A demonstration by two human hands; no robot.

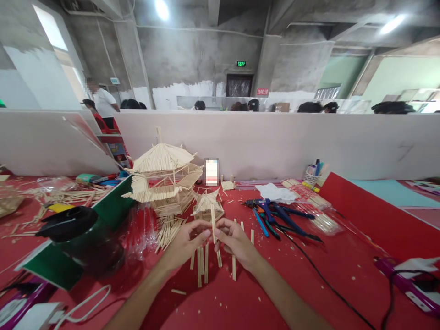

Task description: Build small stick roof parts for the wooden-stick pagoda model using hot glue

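Note:
Pale flat wooden sticks [213, 215] stand upright in front of me, pinched between the fingers of both hands; whether it is one stick or a small bundle I cannot tell. My left hand [192, 238] has its fingers curled against their left side. On the other side my right hand [237, 240] presses with its thumb and fingers. Just behind the hands sits a small stick-built pavilion [207, 205], partly hidden. A larger tiered pagoda model [163, 176] rises to the left. Several loose sticks [206, 263] lie on the table under and around my hands.
On the red table [220, 307], a glue gun [259, 203] and pliers [295, 223] lie to the right, with a black cable. Packaged sticks [323, 217] lie beyond. A dark jar [84, 238], green board and power strips [409, 284] flank the sides. A white partition [261, 142] stands behind.

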